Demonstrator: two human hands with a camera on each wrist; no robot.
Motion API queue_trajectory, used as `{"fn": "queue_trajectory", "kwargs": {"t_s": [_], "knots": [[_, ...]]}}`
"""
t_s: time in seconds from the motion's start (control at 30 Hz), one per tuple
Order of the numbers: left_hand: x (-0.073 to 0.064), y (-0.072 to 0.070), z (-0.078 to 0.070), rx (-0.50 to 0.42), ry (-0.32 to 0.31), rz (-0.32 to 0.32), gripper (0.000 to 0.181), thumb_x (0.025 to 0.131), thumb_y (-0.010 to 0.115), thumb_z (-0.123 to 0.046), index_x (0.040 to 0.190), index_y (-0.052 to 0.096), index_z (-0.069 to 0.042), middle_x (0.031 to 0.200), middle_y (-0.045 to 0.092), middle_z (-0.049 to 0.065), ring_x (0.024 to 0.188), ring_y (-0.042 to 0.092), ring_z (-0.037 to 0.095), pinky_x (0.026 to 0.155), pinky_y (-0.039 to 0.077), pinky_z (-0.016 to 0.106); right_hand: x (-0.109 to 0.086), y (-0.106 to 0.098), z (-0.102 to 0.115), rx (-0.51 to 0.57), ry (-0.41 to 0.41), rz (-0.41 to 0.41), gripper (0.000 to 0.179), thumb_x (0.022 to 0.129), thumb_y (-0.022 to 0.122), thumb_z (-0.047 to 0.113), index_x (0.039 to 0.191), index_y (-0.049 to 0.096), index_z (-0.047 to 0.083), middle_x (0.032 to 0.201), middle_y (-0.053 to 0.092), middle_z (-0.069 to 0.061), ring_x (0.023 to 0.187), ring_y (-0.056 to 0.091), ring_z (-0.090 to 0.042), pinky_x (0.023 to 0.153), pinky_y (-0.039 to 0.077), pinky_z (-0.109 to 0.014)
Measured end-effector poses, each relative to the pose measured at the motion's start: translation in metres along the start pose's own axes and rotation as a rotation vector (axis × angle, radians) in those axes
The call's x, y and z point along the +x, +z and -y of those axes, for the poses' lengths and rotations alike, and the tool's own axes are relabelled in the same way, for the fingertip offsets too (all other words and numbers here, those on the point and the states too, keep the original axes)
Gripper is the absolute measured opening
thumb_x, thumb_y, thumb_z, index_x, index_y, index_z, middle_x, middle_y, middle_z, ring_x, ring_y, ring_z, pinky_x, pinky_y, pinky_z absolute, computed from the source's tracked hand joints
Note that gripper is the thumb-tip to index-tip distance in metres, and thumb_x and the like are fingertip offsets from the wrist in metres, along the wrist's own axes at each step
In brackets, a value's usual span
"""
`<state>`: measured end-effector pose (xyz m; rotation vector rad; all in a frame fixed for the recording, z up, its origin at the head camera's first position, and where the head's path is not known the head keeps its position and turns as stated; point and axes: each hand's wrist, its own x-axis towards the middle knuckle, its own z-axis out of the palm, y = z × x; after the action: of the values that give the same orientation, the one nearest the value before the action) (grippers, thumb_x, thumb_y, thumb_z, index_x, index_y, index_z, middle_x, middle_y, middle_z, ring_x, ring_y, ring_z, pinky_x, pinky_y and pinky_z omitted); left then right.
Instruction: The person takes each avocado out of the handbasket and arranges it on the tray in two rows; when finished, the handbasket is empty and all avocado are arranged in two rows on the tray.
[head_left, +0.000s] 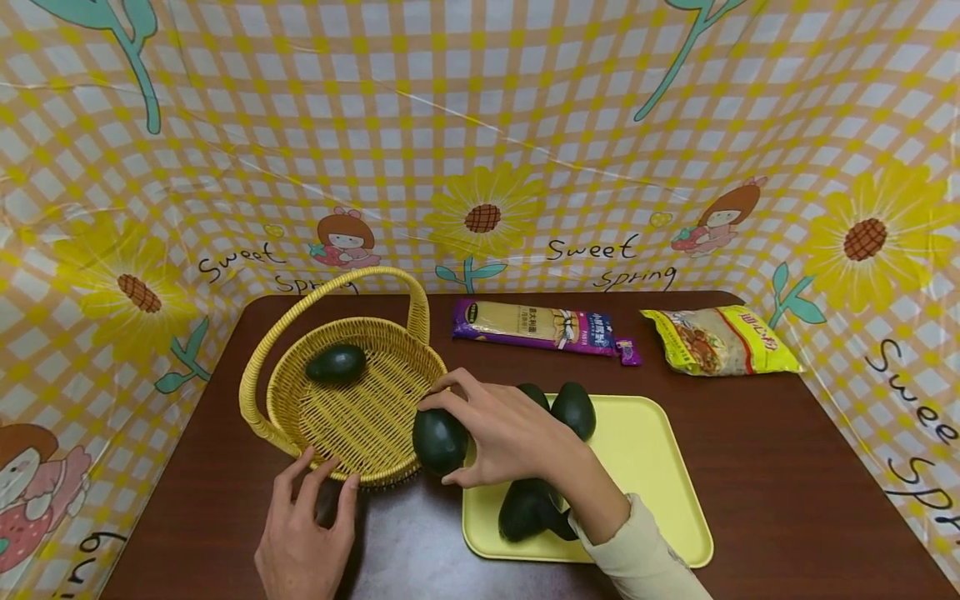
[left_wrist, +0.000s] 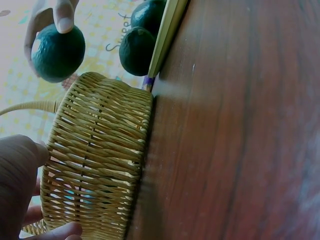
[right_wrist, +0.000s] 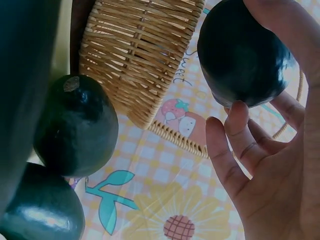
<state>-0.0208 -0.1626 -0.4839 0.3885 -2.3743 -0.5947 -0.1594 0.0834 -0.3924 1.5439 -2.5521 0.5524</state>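
My right hand (head_left: 510, 429) grips a dark green avocado (head_left: 439, 442) between thumb and fingers, above the gap where the wicker basket (head_left: 431, 358) and the yellow tray (head_left: 652, 475) meet. The right wrist view shows the held avocado (right_wrist: 245, 55) up close, the basket wall (right_wrist: 140, 45) beyond it. Another avocado (head_left: 336, 364) lies inside the basket at its left. With fingers loosely bent, my left hand (head_left: 307, 525) touches the basket's near rim; its thumb (left_wrist: 22, 155) lies by the rim in the left wrist view. Several more avocados (head_left: 573, 411) lie on the tray, partly hidden by my right arm.
A purple pasta packet (head_left: 532, 327) lies behind the tray, with a yellow and red food bag (head_left: 723, 340) to its right. The basket's tall handle (head_left: 330, 287) arches upward. A checked, flower-printed cloth (head_left: 480, 108) walls in the brown table (head_left: 795, 467).
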Motion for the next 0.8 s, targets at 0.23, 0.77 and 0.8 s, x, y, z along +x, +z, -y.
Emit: {"fn": "queue_trajectory", "kwargs": {"t_s": [0.23, 0.77, 0.8], "knots": [[0.000, 0.000, 0.000, 0.005, -0.002, 0.002, 0.033, 0.088, 0.092, -0.028, 0.114, 0.082, -0.011, 0.134, 0.068, 0.016, 0.076, 0.070, 0.035, 0.051, 0.054, 0.052, -0.009, -0.002, 0.000, 0.002, 0.017, -0.008, 0.087, 0.075, 0.096, 0.057, 0.146, 0.059, 0.022, 0.144, 0.052, -0.007, 0.079, 0.061, -0.012, 0.070, 0.055, -0.028], [0.000, 0.000, 0.000, -0.005, -0.008, 0.003, 0.034, 0.087, 0.093, -0.027, 0.114, 0.082, -0.010, 0.134, 0.068, 0.016, 0.080, 0.071, 0.036, 0.054, 0.055, 0.056, -0.039, -0.009, -0.003, -0.012, 0.106, -0.014, 0.086, 0.075, 0.097, 0.051, 0.146, 0.059, 0.021, 0.144, 0.052, -0.008, 0.078, 0.060, -0.013, 0.070, 0.052, -0.028], [0.000, 0.000, 0.000, -0.005, -0.008, 0.003, 0.034, 0.087, 0.093, -0.027, 0.114, 0.082, -0.010, 0.134, 0.068, 0.016, 0.080, 0.072, 0.037, 0.054, 0.056, 0.057, -0.042, -0.009, -0.004, -0.012, 0.112, -0.014, 0.087, 0.075, 0.097, 0.051, 0.146, 0.059, 0.021, 0.143, 0.053, -0.008, 0.076, 0.059, -0.012, 0.068, 0.051, -0.028]]}}
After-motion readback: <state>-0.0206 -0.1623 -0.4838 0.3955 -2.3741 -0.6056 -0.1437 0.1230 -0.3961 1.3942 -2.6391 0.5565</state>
